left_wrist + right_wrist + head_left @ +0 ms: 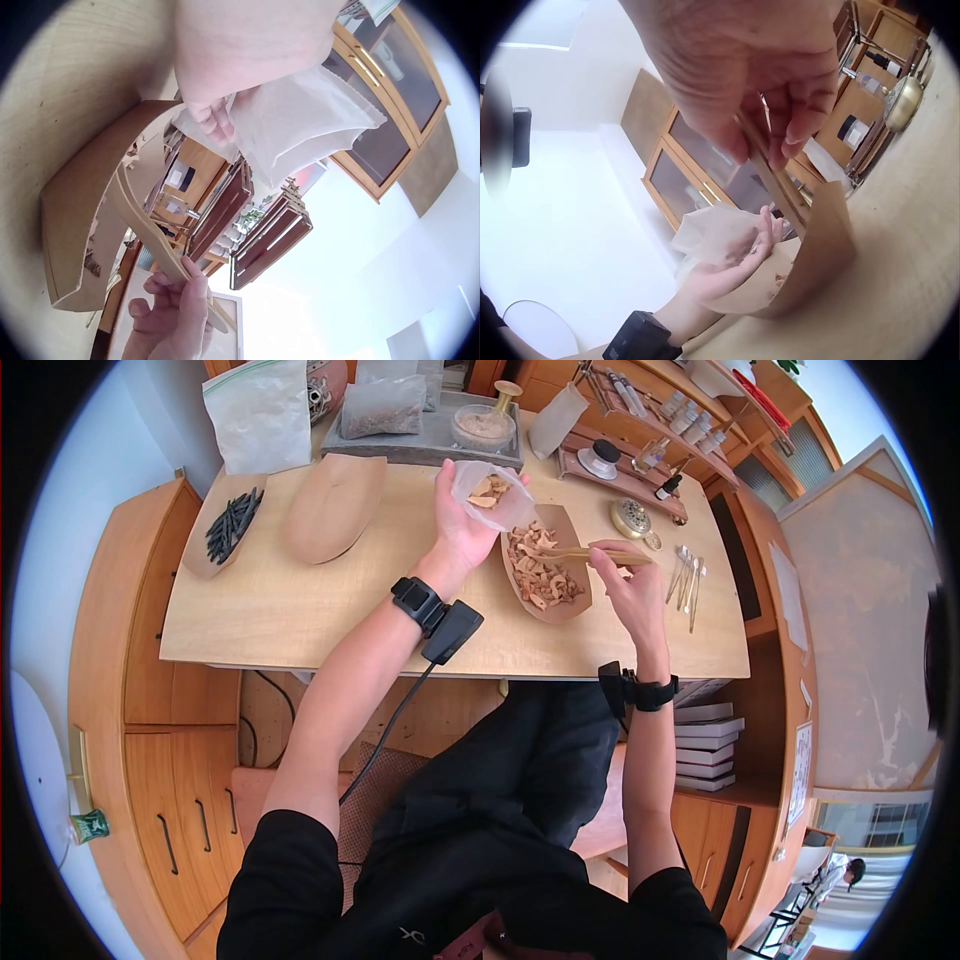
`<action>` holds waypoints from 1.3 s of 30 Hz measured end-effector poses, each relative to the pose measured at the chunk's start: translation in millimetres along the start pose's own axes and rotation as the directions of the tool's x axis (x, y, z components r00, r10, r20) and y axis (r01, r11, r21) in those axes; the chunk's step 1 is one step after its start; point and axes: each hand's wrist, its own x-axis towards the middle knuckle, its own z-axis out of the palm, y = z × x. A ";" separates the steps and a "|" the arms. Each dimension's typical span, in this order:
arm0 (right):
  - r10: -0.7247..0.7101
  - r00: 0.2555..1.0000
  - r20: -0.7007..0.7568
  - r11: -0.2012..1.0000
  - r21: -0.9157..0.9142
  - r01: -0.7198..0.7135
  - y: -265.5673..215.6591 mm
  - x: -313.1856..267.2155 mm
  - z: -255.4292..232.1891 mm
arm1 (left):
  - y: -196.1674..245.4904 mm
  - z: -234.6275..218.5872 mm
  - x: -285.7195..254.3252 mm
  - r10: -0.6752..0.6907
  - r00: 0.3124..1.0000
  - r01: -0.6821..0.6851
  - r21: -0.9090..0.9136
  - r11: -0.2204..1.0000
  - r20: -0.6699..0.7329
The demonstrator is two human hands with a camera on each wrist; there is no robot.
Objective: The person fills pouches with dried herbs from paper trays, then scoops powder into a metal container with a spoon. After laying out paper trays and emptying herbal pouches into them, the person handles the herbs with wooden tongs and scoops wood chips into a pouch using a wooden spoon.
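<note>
The left hand (463,532) holds up a translucent bag (512,510) with tan chips (487,491) inside, its mouth facing up. In the left wrist view the bag (300,124) hangs by the curled fingers. Just right of the bag, a brown paper tray (578,600) holds many wood-coloured chips (548,582). The right hand (628,585) pinches the handle of a wooden utensil (575,553), whose far end lies among the chips in the tray. In the right wrist view thumb and fingers grip that utensil (778,184).
A tray of dark sticks (234,525) and an empty paper tray (335,510) lie at the left. Bags and a glass bowl (484,428) stand on a grey tray behind. A wooden rack with bottles, a brass pot (631,518) and small metal tools (686,580) are at the right.
</note>
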 end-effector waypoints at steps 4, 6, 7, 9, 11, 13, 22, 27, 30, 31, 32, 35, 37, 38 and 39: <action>-0.017 1.000 0.004 0.999 0.040 0.017 -0.6 0.8 3.4 | 0.0 -0.6 0.7 0.007 1.000 -0.007 -0.003 1.000 -0.006; -0.023 0.999 0.031 1.000 -0.002 0.023 -5.3 -0.9 2.5 | 0.4 -1.3 1.6 -0.002 1.000 0.002 -0.012 1.000 -0.008; -0.023 0.999 0.031 1.000 -0.002 0.023 -8.8 -1.6 2.7 | 0.5 -1.5 1.8 0.000 1.000 0.000 -0.013 1.000 -0.010; -0.006 0.999 0.039 1.000 -0.018 0.007 -14.2 -3.2 2.7 | -0.1 -1.5 1.7 0.000 1.000 0.000 -0.014 1.000 -0.012; -0.023 0.999 0.039 0.999 -0.023 0.024 -10.5 -1.0 2.9 | -0.5 -0.7 1.5 0.014 1.000 -0.014 -0.006 1.000 -0.012; -0.041 0.998 0.040 0.999 -0.027 0.042 -9.4 0.9 2.7 | 0.0 -1.1 1.6 0.005 1.000 -0.005 -0.011 1.000 -0.005; 0.002 0.998 0.063 1.000 -0.015 -0.002 -15.5 4.4 3.7 | -0.1 -1.0 0.7 0.013 1.000 -0.013 0.005 1.000 0.003; -0.007 0.995 0.102 1.000 0.018 0.006 -6.3 11.9 3.9 | 0.9 -1.1 1.2 0.013 1.000 -0.013 0.010 1.000 0.018; -0.096 0.994 0.055 0.993 -0.068 0.099 -12.0 7.5 6.4 | 1.3 -0.6 1.1 -0.007 1.000 0.007 -0.005 1.000 0.003; -0.094 0.994 0.055 0.993 -0.068 0.097 -16.1 4.2 7.2 | 1.0 -1.7 1.3 -0.002 1.000 0.002 0.003 1.000 0.011; -0.072 0.996 0.052 0.994 -0.072 0.076 -21.2 0.5 7.5 | 0.2 -2.5 1.8 0.001 1.000 -0.001 0.010 1.000 0.021; -0.059 0.998 0.036 0.993 -0.096 0.062 -23.0 -5.9 8.1 | -2.5 -2.1 3.0 0.032 0.999 -0.033 0.029 0.999 0.032; -0.077 0.997 0.021 0.990 -0.117 0.079 -24.1 -7.2 4.8 | -2.2 -7.3 5.3 0.009 0.999 -0.010 0.013 1.000 0.043; -0.103 0.994 0.026 0.988 -0.113 0.106 -26.4 -8.5 3.0 | -1.2 -8.4 7.4 -0.005 0.999 0.005 0.002 1.000 0.048; -0.130 0.991 0.030 0.985 -0.109 0.133 -28.1 -9.3 1.3 | -0.5 -4.6 5.9 -0.006 0.998 0.006 0.002 1.000 0.060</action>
